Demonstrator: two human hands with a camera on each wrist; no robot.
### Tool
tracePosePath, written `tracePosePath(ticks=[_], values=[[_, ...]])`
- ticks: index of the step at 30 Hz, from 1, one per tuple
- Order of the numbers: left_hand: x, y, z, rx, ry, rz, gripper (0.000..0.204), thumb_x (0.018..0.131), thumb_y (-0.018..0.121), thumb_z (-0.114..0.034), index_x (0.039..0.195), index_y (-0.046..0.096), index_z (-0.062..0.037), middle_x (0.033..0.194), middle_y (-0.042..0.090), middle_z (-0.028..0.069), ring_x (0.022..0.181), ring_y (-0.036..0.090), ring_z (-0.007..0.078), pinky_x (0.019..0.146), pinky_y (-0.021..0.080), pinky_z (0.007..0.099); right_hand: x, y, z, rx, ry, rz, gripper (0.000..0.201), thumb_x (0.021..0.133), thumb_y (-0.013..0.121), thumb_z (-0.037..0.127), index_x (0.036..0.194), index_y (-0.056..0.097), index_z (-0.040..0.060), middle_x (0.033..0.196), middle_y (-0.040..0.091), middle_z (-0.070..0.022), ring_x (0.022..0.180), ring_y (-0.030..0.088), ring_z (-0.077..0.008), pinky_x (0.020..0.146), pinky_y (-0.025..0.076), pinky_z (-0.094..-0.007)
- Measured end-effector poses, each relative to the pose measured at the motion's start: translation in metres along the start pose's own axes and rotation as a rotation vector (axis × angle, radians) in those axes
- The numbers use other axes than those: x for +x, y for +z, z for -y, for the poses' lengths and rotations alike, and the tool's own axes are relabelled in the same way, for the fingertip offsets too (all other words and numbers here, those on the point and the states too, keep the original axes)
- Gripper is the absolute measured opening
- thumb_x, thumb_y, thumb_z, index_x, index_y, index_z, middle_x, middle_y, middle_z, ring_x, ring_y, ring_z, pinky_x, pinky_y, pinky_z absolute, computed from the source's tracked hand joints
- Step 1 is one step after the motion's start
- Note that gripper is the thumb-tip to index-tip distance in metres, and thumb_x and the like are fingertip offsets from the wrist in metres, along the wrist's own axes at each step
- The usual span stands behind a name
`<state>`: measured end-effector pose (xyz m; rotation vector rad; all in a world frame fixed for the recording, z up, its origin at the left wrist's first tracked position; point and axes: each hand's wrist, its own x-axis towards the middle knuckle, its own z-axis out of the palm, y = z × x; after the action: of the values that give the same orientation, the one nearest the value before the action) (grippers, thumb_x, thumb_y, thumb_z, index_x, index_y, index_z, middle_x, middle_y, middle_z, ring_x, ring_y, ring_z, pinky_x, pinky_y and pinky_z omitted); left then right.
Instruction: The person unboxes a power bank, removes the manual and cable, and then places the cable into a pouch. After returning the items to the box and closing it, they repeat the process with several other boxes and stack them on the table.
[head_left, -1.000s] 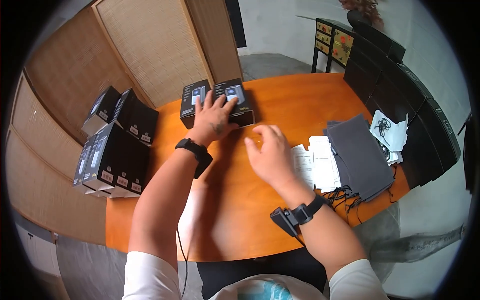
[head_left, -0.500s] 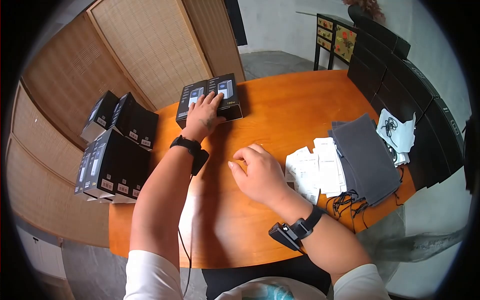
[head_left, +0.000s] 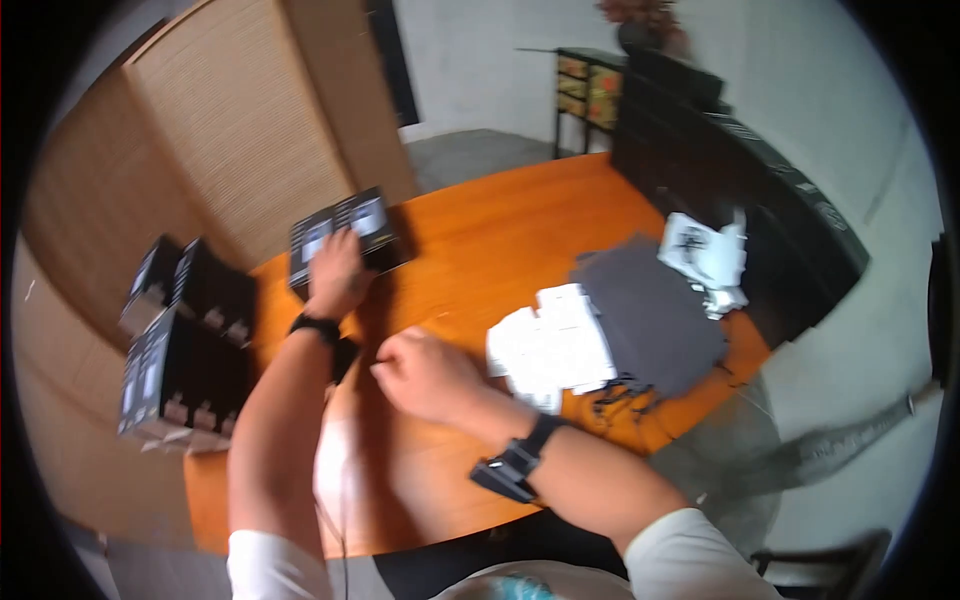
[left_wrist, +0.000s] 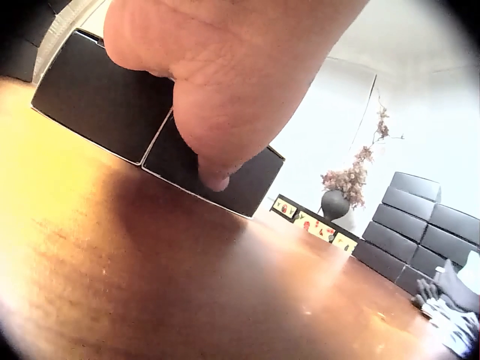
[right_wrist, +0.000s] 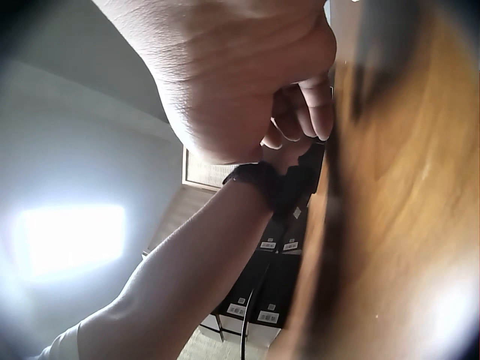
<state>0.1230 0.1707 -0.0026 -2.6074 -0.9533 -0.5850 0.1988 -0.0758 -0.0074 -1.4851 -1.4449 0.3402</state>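
Two black printed boxes point(head_left: 322, 222) lie side by side at the far left edge of the wooden table. My left hand point(head_left: 338, 272) rests on top of them, fingers laid over their upper faces. In the left wrist view its thumb point(left_wrist: 217, 180) touches the front side of the right-hand box point(left_wrist: 259, 176). My right hand point(head_left: 425, 375) hovers over the middle of the table, fingers loosely curled and holding nothing. White paper leaflets point(head_left: 560, 345) lie just to its right, beside a pile of dark grey cloth pouches point(head_left: 655, 320).
Stacked black boxes point(head_left: 205, 375) stand at the table's left edge. White plastic bags with black cable point(head_left: 705, 250) lie beyond the pouches, and loose black cords point(head_left: 620, 395) trail in front. A wall of black boxes point(head_left: 720, 200) lines the right side.
The head view has swung right, so everything sits further left in it. My right hand has drawn back from near the two boxes, its fingers curling more. My left hand stays on the boxes.
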Motion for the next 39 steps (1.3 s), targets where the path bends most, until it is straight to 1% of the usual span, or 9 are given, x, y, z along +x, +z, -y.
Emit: tracePosePath(ticks=[3, 7, 12, 16, 18, 26, 32, 38, 39], values=[[-0.015, -0.009, -0.022, -0.093, -0.122, 0.028, 0.088, 0.081, 0.082, -0.031, 0.152, 0.039, -0.0017, 0.155, 0.043, 0.0238, 0.150, 0.033, 0.0400, 0.121, 0.030, 0.0515, 0.001, 0.002, -0.009, 0.040, -0.045, -0.020, 0.017, 0.088, 0.069, 0.020, 0.087, 0.068, 0.0039, 0.096, 0.067, -0.0191, 0.092, 0.067, -0.0394, 0.082, 0.055, -0.0475], [-0.083, -0.010, -0.030, -0.556, 0.051, -0.006, 0.081, 0.085, 0.079, -0.020, 0.153, 0.041, -0.0013, 0.156, 0.042, 0.0262, 0.148, 0.036, 0.0425, 0.122, 0.030, 0.0472, 0.001, 0.004, -0.007, 0.118, -0.117, -0.086, 0.015, 0.089, 0.068, 0.019, 0.085, 0.065, 0.0037, 0.095, 0.066, -0.0183, 0.091, 0.067, -0.0388, 0.080, 0.055, -0.0477], [-0.143, -0.068, -0.062, -1.715, -0.564, 0.219, 0.038, 0.099, 0.060, -0.009, 0.135, 0.055, 0.0007, 0.125, 0.065, 0.0126, 0.116, 0.064, 0.0227, 0.100, 0.052, 0.0325, 0.000, -0.007, 0.013, 0.144, -0.173, -0.097, 0.012, 0.088, 0.069, 0.014, 0.092, 0.068, 0.0033, 0.093, 0.067, -0.0156, 0.085, 0.067, -0.0353, 0.075, 0.055, -0.0434], [-0.160, -0.057, -0.049, -2.070, -0.645, 0.063, 0.020, 0.103, 0.057, -0.014, 0.120, 0.061, -0.0023, 0.111, 0.068, 0.0085, 0.098, 0.067, 0.0163, 0.087, 0.053, 0.0257, 0.014, -0.057, 0.067, 0.213, -0.220, -0.070, 0.018, 0.086, 0.073, 0.015, 0.097, 0.066, 0.0021, 0.091, 0.066, -0.0163, 0.079, 0.066, -0.0308, 0.072, 0.053, -0.0400], [-0.162, -0.057, -0.048, -2.077, -0.688, 0.068, 0.017, 0.103, 0.059, -0.013, 0.118, 0.061, -0.0043, 0.104, 0.067, 0.0045, 0.087, 0.064, 0.0107, 0.078, 0.051, 0.0221, 0.040, -0.098, 0.089, 0.047, -0.419, -0.134, 0.018, 0.085, 0.073, 0.015, 0.096, 0.066, 0.0029, 0.089, 0.065, -0.0153, 0.078, 0.065, -0.0298, 0.073, 0.053, -0.0405], [-0.163, -0.063, -0.056, -1.929, -0.648, 0.167, 0.016, 0.101, 0.061, -0.007, 0.117, 0.062, -0.0046, 0.095, 0.065, 0.0013, 0.081, 0.059, 0.0080, 0.074, 0.049, 0.0219, 0.208, -0.379, -0.010, -1.167, 0.063, -0.379, 0.060, 0.077, 0.080, 0.040, 0.122, 0.071, 0.0026, 0.115, 0.073, -0.0223, 0.111, 0.069, -0.0380, 0.096, 0.055, -0.0438], [-0.163, -0.065, -0.056, -1.864, -0.643, 0.217, 0.015, 0.101, 0.061, -0.006, 0.116, 0.062, -0.0035, 0.096, 0.067, 0.0031, 0.084, 0.061, 0.0096, 0.076, 0.050, 0.0228, 0.213, -0.550, -0.112, -0.719, 0.441, -0.504, 0.084, 0.076, 0.084, 0.053, 0.128, 0.065, -0.0103, 0.130, 0.065, -0.0325, 0.124, 0.063, -0.0424, 0.103, 0.049, -0.0478], [-0.162, -0.066, -0.053, -1.838, -0.639, 0.275, 0.017, 0.101, 0.062, -0.005, 0.117, 0.062, -0.0016, 0.100, 0.069, 0.0045, 0.088, 0.064, 0.0107, 0.080, 0.052, 0.0231, 0.202, -0.508, -0.082, -0.508, 0.616, -0.391, 0.099, 0.082, 0.082, 0.052, 0.145, 0.044, -0.0140, 0.153, 0.045, -0.0321, 0.148, 0.035, -0.0408, 0.120, 0.026, -0.0504], [-0.162, -0.066, -0.052, -1.827, -0.635, 0.283, 0.017, 0.101, 0.062, -0.005, 0.117, 0.062, -0.0013, 0.100, 0.069, 0.0045, 0.089, 0.064, 0.0107, 0.081, 0.052, 0.0232, 0.204, -0.507, -0.086, -0.501, 0.603, -0.393, 0.084, 0.082, 0.081, 0.049, 0.135, 0.056, -0.0116, 0.138, 0.059, -0.0273, 0.134, 0.052, -0.0355, 0.111, 0.038, -0.0453]])
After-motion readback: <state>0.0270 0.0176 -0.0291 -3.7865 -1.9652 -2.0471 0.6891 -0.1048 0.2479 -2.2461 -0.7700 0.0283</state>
